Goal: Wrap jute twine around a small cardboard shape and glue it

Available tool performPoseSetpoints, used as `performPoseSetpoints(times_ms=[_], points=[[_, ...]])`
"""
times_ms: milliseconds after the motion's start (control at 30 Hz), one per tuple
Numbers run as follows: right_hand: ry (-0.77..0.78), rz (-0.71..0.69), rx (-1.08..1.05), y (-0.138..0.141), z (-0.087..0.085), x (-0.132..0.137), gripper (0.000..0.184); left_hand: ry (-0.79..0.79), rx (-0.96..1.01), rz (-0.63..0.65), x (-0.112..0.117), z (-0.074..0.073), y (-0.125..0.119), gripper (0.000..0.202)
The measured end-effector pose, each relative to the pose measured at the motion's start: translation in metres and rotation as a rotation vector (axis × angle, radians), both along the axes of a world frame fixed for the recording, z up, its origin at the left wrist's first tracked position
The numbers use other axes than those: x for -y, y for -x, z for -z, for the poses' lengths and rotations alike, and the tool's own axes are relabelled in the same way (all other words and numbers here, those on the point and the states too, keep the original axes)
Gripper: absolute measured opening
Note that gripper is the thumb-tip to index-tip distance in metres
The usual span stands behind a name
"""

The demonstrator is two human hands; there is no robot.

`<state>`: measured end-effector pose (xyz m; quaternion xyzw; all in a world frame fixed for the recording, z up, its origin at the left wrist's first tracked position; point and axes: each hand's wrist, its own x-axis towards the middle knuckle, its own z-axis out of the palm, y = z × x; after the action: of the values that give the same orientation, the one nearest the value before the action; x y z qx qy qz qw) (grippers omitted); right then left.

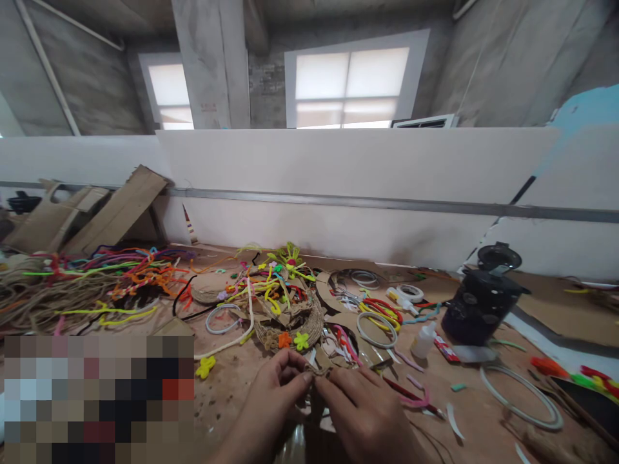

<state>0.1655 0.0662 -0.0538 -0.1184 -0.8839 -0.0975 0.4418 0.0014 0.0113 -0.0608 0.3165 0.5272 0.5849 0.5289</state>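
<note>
My left hand (278,390) and my right hand (360,406) meet at the bottom centre, fingertips pinched together on a small brown jute-wrapped piece (320,372). Just beyond them lies a woven jute basket (290,322) decorated with coloured pipe-cleaner flowers, orange and green ones on its front rim. What lies under my palms is hidden.
A heap of coloured pipe cleaners and jute cord (97,283) covers the left of the brown table. White rings (376,328), a small glue bottle (424,339), a black round machine (478,303) and a large ring (525,396) lie right. Cardboard (97,212) leans against the white partition.
</note>
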Motion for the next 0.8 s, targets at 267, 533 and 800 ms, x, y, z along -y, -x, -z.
performPoseSetpoints(times_ms=[267,533,800], points=[[-0.015,-0.012,-0.001,0.0,-0.002,0.001,0.038,0.01,-0.012,-0.005,0.001,-0.005,-0.002,0.035],[0.247,-0.027,0.022,-0.004,0.005,0.0,0.024,0.022,-0.072,-0.069,0.002,-0.002,0.0,0.022],[0.965,0.08,-0.074,-0.006,-0.01,-0.002,0.021,-0.033,-0.144,-0.055,0.004,-0.01,-0.001,0.02]])
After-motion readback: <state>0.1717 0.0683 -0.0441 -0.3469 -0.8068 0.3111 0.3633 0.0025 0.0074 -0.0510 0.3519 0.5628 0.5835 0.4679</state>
